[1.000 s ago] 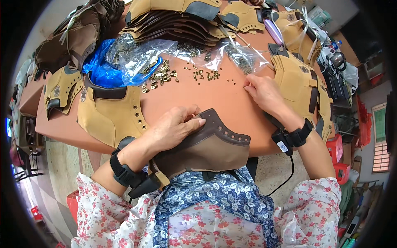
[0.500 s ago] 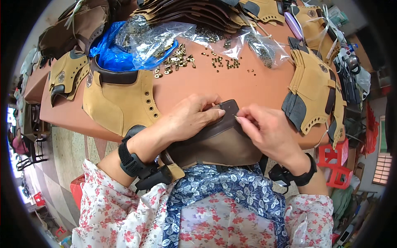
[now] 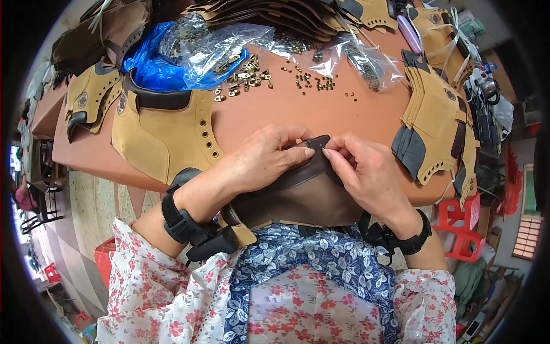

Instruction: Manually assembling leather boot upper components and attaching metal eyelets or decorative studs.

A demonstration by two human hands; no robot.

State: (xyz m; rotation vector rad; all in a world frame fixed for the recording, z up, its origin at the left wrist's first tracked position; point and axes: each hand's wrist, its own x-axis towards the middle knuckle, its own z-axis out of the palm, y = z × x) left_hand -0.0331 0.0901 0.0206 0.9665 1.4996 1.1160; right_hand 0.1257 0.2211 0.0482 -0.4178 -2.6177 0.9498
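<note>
A dark brown boot upper (image 3: 298, 200) lies across my lap and against the table's near edge, its dark collar strip turned up. My left hand (image 3: 260, 157) is closed on that strip, thumb on top and the other fingers behind it. At the strip's right corner, the thumb and forefinger of my right hand (image 3: 366, 169) are pinched together, their tips against the leather. Whatever small piece sits between them is too tiny to name. A tan boot upper (image 3: 163, 137) with a row of eyelets stands left of my left hand.
Loose brass lace hooks (image 3: 246, 77) and small rivets (image 3: 323, 82) lie beyond my hands, beside clear plastic bags (image 3: 375, 71) and a blue bag (image 3: 152, 60). Stacked tan uppers (image 3: 432, 109) sit at the right, brown ones (image 3: 269, 17) at the back. Red stools (image 3: 464, 241) stand below right.
My right hand has moved slightly left and up, bringing its pinched fingertips onto the collar corner. My left hand keeps its hold on the boot upper.
</note>
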